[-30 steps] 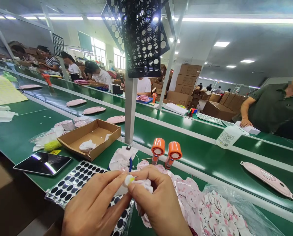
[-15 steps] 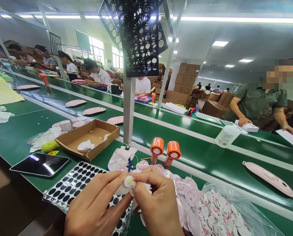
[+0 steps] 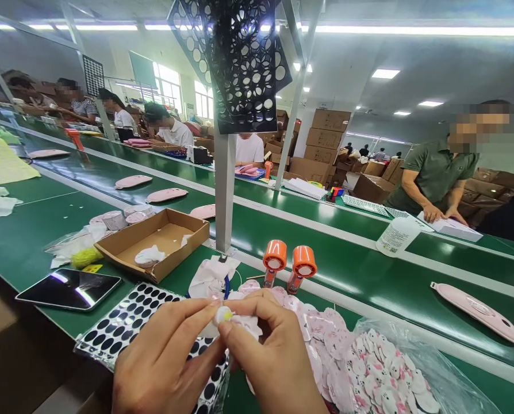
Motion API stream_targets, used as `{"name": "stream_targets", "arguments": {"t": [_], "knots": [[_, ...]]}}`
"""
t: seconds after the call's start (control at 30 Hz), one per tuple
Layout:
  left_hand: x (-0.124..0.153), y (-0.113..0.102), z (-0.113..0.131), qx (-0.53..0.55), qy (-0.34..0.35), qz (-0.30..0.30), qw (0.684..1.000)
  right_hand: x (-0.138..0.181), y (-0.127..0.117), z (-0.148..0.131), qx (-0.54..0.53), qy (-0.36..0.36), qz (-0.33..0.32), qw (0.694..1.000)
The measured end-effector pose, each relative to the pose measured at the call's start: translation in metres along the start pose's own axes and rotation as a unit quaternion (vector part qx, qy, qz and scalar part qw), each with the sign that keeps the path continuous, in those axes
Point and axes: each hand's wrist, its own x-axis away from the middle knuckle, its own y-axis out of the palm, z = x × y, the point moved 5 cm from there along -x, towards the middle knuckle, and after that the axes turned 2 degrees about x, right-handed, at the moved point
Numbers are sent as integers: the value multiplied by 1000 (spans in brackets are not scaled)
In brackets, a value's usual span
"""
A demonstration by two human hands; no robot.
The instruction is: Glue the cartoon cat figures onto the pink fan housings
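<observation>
My left hand [image 3: 166,362] and my right hand [image 3: 269,362] meet low in the middle of the head view. Both pinch a small round white piece [image 3: 222,314] with a yellow spot, held between thumbs and forefingers. My right hand also grips a pale pink cartoon-face piece [image 3: 250,326] behind it. Under my left hand lies a sheet of black round stickers [image 3: 127,316]. To the right, a heap of pink and white cartoon pieces [image 3: 369,368] spills from a clear plastic bag.
A tablet [image 3: 67,287] lies at the left near the bench edge. An open cardboard tray [image 3: 153,241] sits behind the sticker sheet. Two orange handheld fans [image 3: 289,267] stand by a metal post [image 3: 225,190]. Pink cases [image 3: 481,313] ride the green conveyor. Other people work beyond.
My hands have stayed together, shifting slightly as the fingers work the small white piece. The person in green at the far right has straightened up and moved into view.
</observation>
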Motion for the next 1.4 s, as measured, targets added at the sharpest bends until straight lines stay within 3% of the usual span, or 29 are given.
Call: {"name": "stream_targets", "arguments": {"t": [0.1,0.27,0.4,0.5,0.6,0.87,0.97,1.2,1.4], "knots": [[-2,-1,3,-6,7,11,1000,1,-1,1,19,-9,10,1000],[-4,2,9,-3,23,3,1000,6,1,-10,119,-141,81,979],[-6,2,10,-16,30,4,999,13,1,-29,224,-283,132,923],[-8,2,9,-13,17,5,1000,14,0,-40,300,-363,110,876],[-8,3,9,-8,5,3,1000,13,-2,-43,340,-398,85,848],[0,10,7,14,-16,-8,1000,14,-3,-34,388,-435,93,807],[-3,11,8,25,-15,-8,1000,11,-9,-34,379,-437,92,811],[-15,13,7,66,-44,-17,997,2,-20,-34,288,-363,-26,886],[-13,16,9,51,-35,-16,998,3,-25,-34,308,-339,-39,888]]}}
